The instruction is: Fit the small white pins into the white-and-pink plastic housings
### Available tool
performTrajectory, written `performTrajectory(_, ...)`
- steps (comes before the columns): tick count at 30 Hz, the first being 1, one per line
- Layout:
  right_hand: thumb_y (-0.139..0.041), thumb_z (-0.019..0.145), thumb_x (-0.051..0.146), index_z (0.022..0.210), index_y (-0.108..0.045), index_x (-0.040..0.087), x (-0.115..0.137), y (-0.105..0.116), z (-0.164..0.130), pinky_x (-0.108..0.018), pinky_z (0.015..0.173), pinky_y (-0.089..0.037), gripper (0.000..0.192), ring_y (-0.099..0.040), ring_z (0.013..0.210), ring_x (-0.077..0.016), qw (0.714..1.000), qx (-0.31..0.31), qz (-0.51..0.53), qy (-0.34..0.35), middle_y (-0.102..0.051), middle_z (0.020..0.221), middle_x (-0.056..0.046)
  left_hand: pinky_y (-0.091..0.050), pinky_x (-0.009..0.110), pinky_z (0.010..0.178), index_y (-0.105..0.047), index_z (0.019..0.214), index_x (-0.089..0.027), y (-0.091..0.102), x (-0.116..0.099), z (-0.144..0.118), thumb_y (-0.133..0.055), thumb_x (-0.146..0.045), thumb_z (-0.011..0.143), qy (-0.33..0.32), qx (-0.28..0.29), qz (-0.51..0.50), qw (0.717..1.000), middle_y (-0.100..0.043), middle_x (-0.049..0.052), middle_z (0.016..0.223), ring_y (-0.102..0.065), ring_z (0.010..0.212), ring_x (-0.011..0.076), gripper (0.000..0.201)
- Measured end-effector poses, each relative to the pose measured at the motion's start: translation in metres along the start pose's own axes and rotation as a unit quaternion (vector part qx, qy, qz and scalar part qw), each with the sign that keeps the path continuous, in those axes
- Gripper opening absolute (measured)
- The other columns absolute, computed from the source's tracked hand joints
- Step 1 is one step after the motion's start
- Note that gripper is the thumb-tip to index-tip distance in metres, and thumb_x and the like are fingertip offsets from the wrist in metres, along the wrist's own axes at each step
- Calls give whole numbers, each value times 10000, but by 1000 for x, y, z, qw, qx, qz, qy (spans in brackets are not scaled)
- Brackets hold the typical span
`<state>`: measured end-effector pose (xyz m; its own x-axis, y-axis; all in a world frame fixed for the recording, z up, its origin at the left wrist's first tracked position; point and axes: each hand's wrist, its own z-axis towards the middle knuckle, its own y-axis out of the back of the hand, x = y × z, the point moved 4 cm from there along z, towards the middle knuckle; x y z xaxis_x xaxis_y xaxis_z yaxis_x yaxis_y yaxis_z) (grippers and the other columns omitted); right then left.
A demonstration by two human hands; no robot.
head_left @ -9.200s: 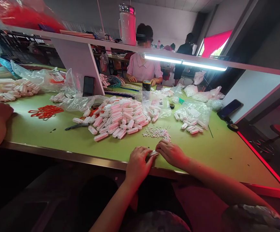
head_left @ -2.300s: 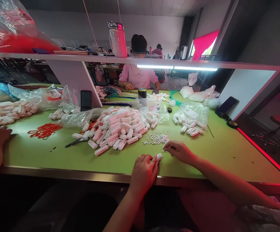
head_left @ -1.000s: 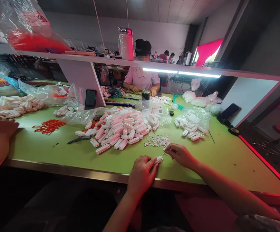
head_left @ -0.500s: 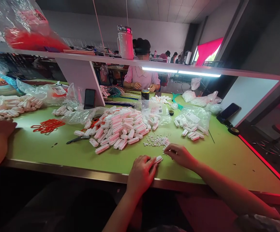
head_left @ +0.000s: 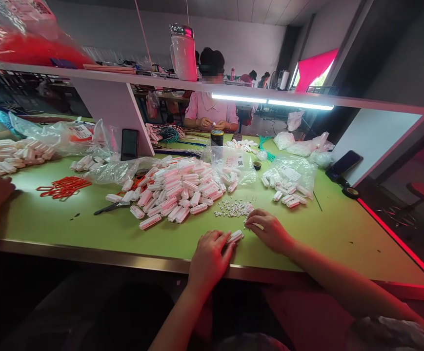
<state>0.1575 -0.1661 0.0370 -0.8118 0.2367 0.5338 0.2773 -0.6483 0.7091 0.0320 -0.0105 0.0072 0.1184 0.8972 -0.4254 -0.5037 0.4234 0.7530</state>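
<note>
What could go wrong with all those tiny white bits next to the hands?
The small white pieces lie loose right by the right hand, so a sweep of it might scatter them. The left hand pins a white strip close to the table edge; a slip could drop it off. The big white pile looks heaped and may slide onto the scissors.

A small white ribbed connector block (head_left: 234, 237) lies near the front edge of the tabletop, long and narrow, tilted so its far end points away to the right. Its near end sits under the fingertips of the left hand (head_left: 208, 256). Just beyond it a scatter of tiny white pieces (head_left: 233, 208) is spread flat on the tabletop; the right hand (head_left: 268, 230) rests at the scatter's near rim, apparently pinching one, though it is too small to tell.
</note>
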Motion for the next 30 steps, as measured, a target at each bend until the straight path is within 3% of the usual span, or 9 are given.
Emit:
performTrajectory(6,-549,990,238,888,-719,204,10,-11,-1,-369,866,-486,202,-631,922,-201,995,-8,-71,68,-690,959,-72,-495,391,847,-698,1063,-208,1,-1,1,-596,-270,948,12,29,-21,999,-665,63,950,-608,912,233,166)
performTrajectory(16,-527,996,205,915,-721,209,17,-13,-6,-368,882,-464,210,-612,964,-202,987,10,-127,99,-691,1021,-73,-496,388,846,-696,1063,-217,1,-1,0,-591,-279,948,4,20,-26,999,-667,61,953,-608,912,229,168)
performTrajectory(30,-488,993,119,1014,-699,195,30,-26,-16,-373,930,-475,225,-604,1033,-216,931,15,-295,214,-707,1158,-75,-496,374,815,-700,1029,-217,2,-2,1,-605,-273,940,4,18,-28,999,-665,53,919,-618,885,226,141)
